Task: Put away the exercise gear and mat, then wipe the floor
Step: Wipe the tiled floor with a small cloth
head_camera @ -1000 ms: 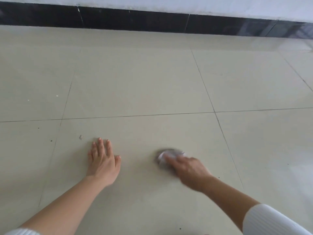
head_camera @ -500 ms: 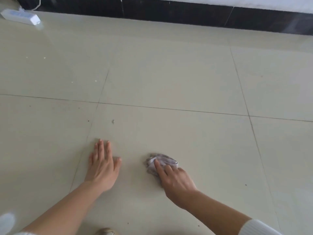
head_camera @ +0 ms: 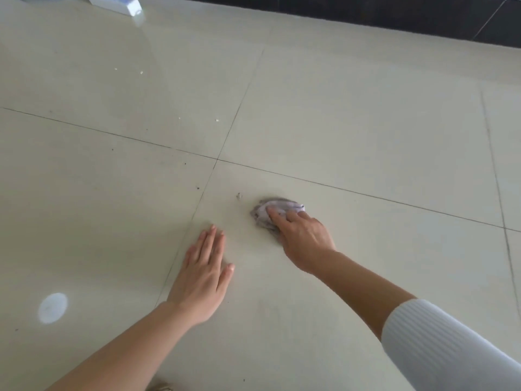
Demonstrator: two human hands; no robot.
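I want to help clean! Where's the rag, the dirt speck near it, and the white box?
rag [head_camera: 260, 213], head view, its crumpled left part
dirt speck [head_camera: 239, 195], head view, its middle
white box [head_camera: 115, 2], head view, its top face

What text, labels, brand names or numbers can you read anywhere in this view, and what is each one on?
No text can be read in this view.
White box at the far left of the floor: any print on it is too blurred to read.
Cloth under the right hand: no lettering shows.
Floor tiles and dark skirting: no writing or signs.
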